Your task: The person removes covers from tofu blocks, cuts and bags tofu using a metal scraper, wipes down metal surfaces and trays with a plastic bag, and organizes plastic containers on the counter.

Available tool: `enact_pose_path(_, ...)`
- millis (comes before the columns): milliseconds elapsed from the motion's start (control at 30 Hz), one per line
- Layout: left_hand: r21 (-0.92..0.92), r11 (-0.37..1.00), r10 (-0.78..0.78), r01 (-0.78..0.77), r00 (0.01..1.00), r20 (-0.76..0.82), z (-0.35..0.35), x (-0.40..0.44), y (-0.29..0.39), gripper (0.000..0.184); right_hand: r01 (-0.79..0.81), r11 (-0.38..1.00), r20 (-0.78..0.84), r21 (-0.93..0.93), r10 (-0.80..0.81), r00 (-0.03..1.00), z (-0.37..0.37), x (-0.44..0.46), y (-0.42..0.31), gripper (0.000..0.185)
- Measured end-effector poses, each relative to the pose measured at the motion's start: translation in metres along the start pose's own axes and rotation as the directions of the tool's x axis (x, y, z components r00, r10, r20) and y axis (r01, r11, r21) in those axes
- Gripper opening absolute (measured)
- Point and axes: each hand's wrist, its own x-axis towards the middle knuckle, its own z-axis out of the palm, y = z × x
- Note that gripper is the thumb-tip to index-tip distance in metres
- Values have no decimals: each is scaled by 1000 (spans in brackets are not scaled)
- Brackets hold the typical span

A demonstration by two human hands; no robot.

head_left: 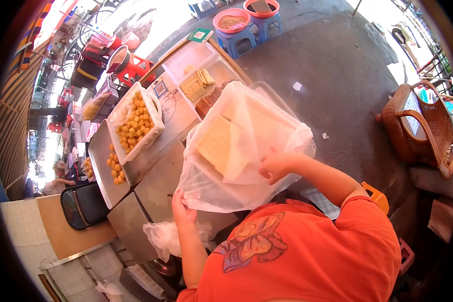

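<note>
A thin, see-through white sheet (256, 121) lies over a white tray in front of me and hangs past its edges; I cannot tell whether it is cloth or plastic. Beneath it shows a pale yellow slab (214, 143) that looks like tofu. My left hand (184, 207) pinches the sheet's near left corner. Over the tray's right part, my right hand (277, 166) is closed, with its curled fingers gripping a fold of the sheet.
Left of the tray, a white crate (158, 128) holds round golden balls, and a metal tray (103, 161) has more. Behind are stacked flat yellow pieces (197, 84) in a container. A crumpled plastic bag (166, 239) hangs near my left forearm. A wicker basket (412, 131) stands at right.
</note>
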Motion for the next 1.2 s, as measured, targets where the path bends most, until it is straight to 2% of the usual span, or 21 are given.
enact_pose_path(67,73,995,66,-71,995,70,40,-3,2,14,-28,1000,-7,14,28,1000,-6,-14,-10,22)
enact_pose_path(133,93,992,69,-84,985,157,87,-5,-4,15,17,997,-171,81,-3,985,-2,-26,-4,23)
enact_pose_path(167,186,977,32,-100,940,339,95,9,-13,14,42,993,-255,111,-12,967,-3,-32,-2,23)
enact_pose_path(233,292,949,-67,-119,829,555,139,9,-39,25,56,943,-451,327,104,886,-8,-44,6,21)
enact_pose_path(300,412,905,-222,-101,714,664,171,5,-70,35,135,934,-757,330,176,629,-7,-49,27,20)
enact_pose_path(333,464,883,-301,-70,674,674,178,4,-84,40,108,928,-818,358,255,516,-7,-53,39,25)
enact_pose_path(367,496,856,-296,-146,649,701,182,-4,-90,41,86,918,-861,388,327,389,-6,-59,53,30)
enact_pose_path(433,546,781,-294,-303,593,749,186,-19,-93,44,30,892,-866,451,430,255,14,-68,99,45)
enact_pose_path(467,510,773,-212,-377,604,769,177,-20,-95,40,8,874,-860,485,476,182,23,-72,116,52)
enact_pose_path(567,647,472,-48,-598,716,697,126,-20,-91,38,124,596,-597,793,722,348,52,-87,133,75)
enact_pose_path(600,608,314,20,-729,646,763,106,-25,-88,40,123,556,-548,822,713,437,58,-92,130,85)
enact_pose_path(633,542,141,69,-828,555,829,89,-31,-86,41,155,537,-530,829,668,522,63,-94,128,85)
enact_pose_path(700,360,-47,-57,-932,363,930,71,-47,-81,46,212,495,-494,842,553,671,68,-97,120,84)
enact_pose_path(733,250,-128,-130,-960,266,955,66,-52,-79,49,52,472,-370,880,612,699,65,-104,113,78)
enact_pose_path(833,118,-187,-249,-975,163,955,46,-46,-98,53,-18,484,-365,875,683,633,74,-108,134,80)
enact_pose_path(867,113,-201,-261,-973,164,951,47,-47,-99,52,-120,487,-288,865,678,677,69,-112,142,80)
enact_pose_path(967,93,-220,-281,-971,154,947,54,-45,-105,51,17,534,-441,846,681,584,69,-106,145,82)
enact_pose_path(1000,85,-213,-279,-973,144,949,52,-44,-110,49,-1,539,-455,842,712,534,67,-105,142,82)
enact_pose_path(1100,70,-178,-313,-982,124,942,44,-38,-126,47,92,419,-367,903,641,674,56,-97,132,83)
enact_pose_path(1133,64,-164,-333,-984,117,936,41,-36,-130,46,120,438,-384,891,586,714,59,-94,136,64)
enact_pose_path(1200,86,-123,-297,-989,120,947,41,-38,-128,38,-145,376,-156,915,662,733,53,-104,138,44)
